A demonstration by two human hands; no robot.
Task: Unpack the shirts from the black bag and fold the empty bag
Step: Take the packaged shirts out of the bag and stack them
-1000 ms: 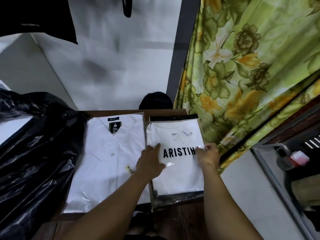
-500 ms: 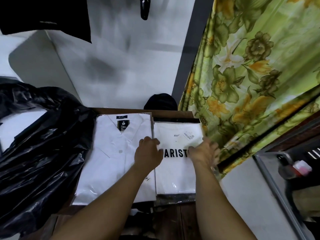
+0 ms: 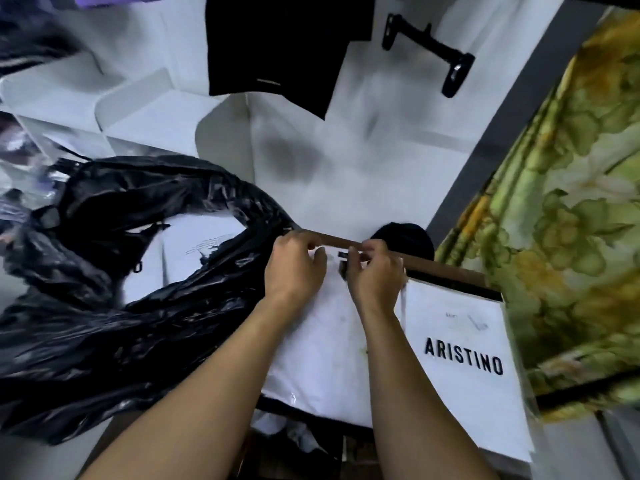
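Head view, near to far. Both forearms come up from the bottom edge, side by side, over a white shirt (image 3: 322, 355) in clear plastic that lies flat on the bench (image 3: 450, 268). Just right of it, touching or nearly so, lies the ARISTINO shirt (image 3: 464, 368), a flat white pack with black lettering, its near end hanging past the bench's near edge. The black bag (image 3: 114, 317) sits left of the shirt, crumpled and glossy, its right side up against the shirt's left edge. The bag's mouth gapes toward the camera and a white pack (image 3: 201, 247) shows inside.

The left hand (image 3: 294, 268) is at the shirt's far edge, fingers curled down over it, grasping the top of the pack. The right hand (image 3: 375, 275) is close beside it, also at the far edge by the small black collar label, fingers curled and pinching there. The two hands are near each other, not touching. The exact fingertip contact is blurred.

Behind the bench are a dark round cap-like thing (image 3: 408, 237) and a white wall. A green floral curtain (image 3: 561, 220) hangs at right. Higher up hang a black garment (image 3: 277, 46) and a black hook (image 3: 429, 53).
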